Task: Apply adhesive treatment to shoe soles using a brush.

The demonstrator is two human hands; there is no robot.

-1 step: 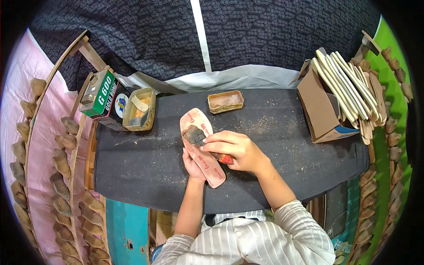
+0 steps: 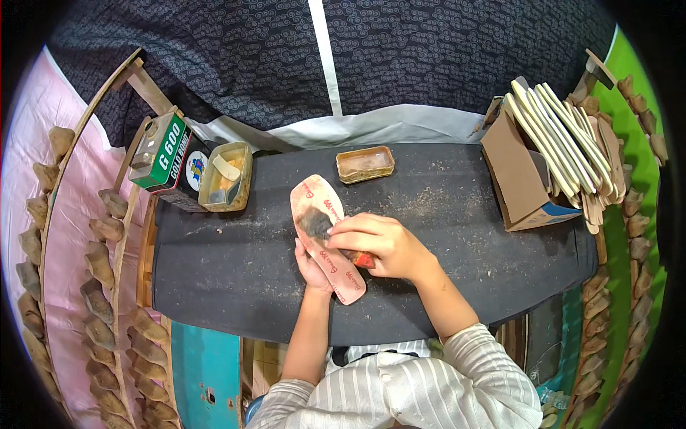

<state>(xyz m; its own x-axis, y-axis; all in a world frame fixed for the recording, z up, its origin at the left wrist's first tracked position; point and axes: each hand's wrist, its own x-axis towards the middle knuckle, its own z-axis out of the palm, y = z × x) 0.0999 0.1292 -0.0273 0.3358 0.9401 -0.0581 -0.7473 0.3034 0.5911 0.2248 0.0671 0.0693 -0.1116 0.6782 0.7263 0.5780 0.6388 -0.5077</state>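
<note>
your left hand [image 2: 312,266] pinned the pink insole [image 2: 325,236] mid-counter [image 2: 236,264] | right hand [image 2: 379,243] gripped a red-handled brush [image 2: 361,259], dabbing toward 11 o'clock | one dark glue patch [image 2: 314,220] was on, looks like most of the insole was left bare | glue tub [image 2: 225,176] at 10 o'clock

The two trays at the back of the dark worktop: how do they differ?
The deep tray sits at the left end beside a green can; the shallow tray lies near the middle, beyond the pink insole. The deep tray is taller-walled and holds a pale strip in yellowish stuff; the shallow tray shows only a brownish film. Both are rectangular, yellowish and glue-stained, and neither hand touches them.
</note>
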